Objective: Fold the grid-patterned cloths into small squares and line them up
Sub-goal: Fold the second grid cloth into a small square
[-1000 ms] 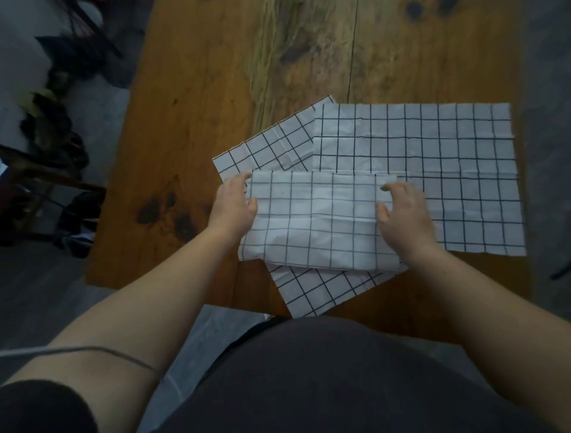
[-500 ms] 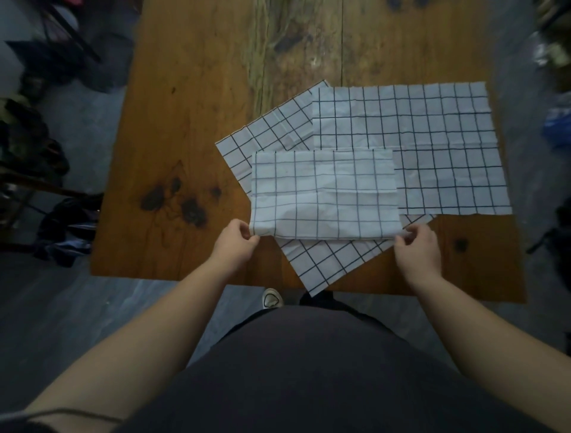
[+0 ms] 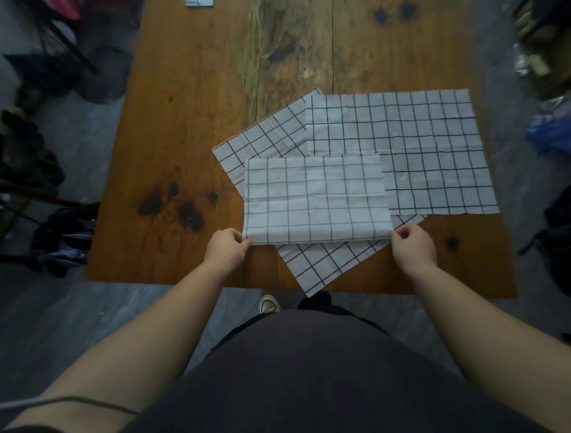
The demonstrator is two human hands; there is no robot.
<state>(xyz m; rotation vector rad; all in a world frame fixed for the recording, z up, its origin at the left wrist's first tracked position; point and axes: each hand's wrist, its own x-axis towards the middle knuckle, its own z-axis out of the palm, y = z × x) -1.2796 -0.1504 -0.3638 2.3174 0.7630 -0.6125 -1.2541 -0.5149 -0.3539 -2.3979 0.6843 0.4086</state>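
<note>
Head view, looking down on a brown wooden table (image 3: 191, 123) that stands on a grey floor (image 3: 77, 309). At the far left, dark bags and clutter (image 3: 46, 148) lie on the floor beside the table, too dim to identify. The table's left part carries a cluster of dark stains (image 3: 173, 207). A pale item (image 3: 200, 2) is cut off at the far edge, and any print on it is unreadable. The left hand (image 3: 227, 250) is near the table's front edge, its thumb and curled fingers pinching the near-left corner of the folded cloth (image 3: 315, 197). That cloth, white with a black grid, lies doubled into a rectangle on top of two others. Beneath it is a tilted cloth (image 3: 324, 265), set at an angle. One of its corners reaches the table's front edge, and its far side shows past the folded cloth's upper left. Just below the table edge a light shoe (image 3: 269, 304) shows on the floor. The right hand (image 3: 414, 247) pinches the near-right corner of the folded cloth, fingers curled at the edge. Further right, a flat cloth (image 3: 432, 148) lies spread square to the table, overlapping the tilted cloth and partly covered by the folded cloth. At the right margin a blue object (image 3: 550, 129) sits among blurred dark shapes. The only marking seen on the cloths is the black grid.
</note>
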